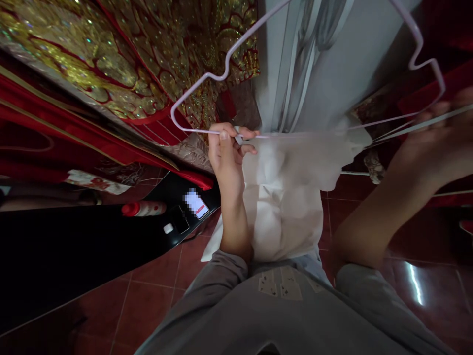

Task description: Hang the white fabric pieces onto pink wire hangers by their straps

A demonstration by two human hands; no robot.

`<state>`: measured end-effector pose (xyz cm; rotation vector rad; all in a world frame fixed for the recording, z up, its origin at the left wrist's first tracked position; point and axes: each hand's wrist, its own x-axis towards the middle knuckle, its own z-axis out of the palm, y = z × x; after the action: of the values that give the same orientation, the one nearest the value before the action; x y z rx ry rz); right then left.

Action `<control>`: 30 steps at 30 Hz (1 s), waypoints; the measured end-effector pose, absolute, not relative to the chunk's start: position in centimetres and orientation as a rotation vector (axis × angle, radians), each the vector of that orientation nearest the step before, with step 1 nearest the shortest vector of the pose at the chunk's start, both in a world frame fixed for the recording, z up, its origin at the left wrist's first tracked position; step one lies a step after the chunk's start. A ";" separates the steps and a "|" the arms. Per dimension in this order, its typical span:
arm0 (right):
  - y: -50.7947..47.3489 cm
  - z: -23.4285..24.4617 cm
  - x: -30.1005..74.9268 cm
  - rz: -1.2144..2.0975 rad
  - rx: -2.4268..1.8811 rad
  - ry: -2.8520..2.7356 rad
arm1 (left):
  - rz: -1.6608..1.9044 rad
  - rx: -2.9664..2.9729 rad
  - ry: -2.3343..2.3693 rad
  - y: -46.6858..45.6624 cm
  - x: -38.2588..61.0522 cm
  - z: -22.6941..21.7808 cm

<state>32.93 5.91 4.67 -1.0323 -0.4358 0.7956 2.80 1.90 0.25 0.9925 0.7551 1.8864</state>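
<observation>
A pale pink clothes hanger [201,85] spans the upper middle of the head view. My left hand [227,153] is closed round its lower bar near the left corner, with a small white bit between the fingers. At the right edge, my right hand [439,123], blurred by motion, grips a thin white strap [401,130] drawn out sideways. White cloth [288,197] hangs below the hanger bar in front of my body; its upper part is smeared by motion. How the strap joins the cloth or hanger cannot be made out.
Gold-sequined red garments [111,64] hang at upper left. A black table [92,261] at left bears a red-and-white bottle [144,209], a lit phone [199,209], a dark phone [179,219] and a small white case [168,228]. Pale hanging straps [299,64] are ahead, above red floor tiles [148,296].
</observation>
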 end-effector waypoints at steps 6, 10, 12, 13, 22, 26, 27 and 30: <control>3.8 0.6 26.5 0.680 -0.985 -0.478 | 1.902 0.952 0.688 1.9 3.5 0.1; 2.3 0.8 21.8 0.920 -0.978 -0.707 | 1.883 0.980 0.748 2.0 3.4 0.0; 1.7 1.6 20.4 0.984 -0.867 -0.727 | 1.868 0.979 0.791 1.9 3.3 0.0; 1.6 1.9 20.0 0.998 -0.814 -0.714 | 1.860 0.974 0.807 1.9 3.4 0.0; 1.8 1.8 22.1 1.035 -0.775 -0.767 | 2.063 1.136 0.985 1.8 2.2 -0.9; 3.1 0.7 22.8 0.886 -0.748 -0.803 | 2.362 1.264 1.118 3.5 -0.8 -2.7; 3.4 0.4 22.8 0.857 -0.736 -0.810 | 2.435 1.291 1.114 3.9 -1.4 -3.1; 4.0 -0.2 22.8 0.844 -0.729 -0.826 | 2.530 1.367 1.104 4.6 -2.7 -3.5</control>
<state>22.75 3.97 -0.21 -0.7289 -0.8256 0.8435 -2.74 4.63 -3.54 1.3675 1.1042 2.5301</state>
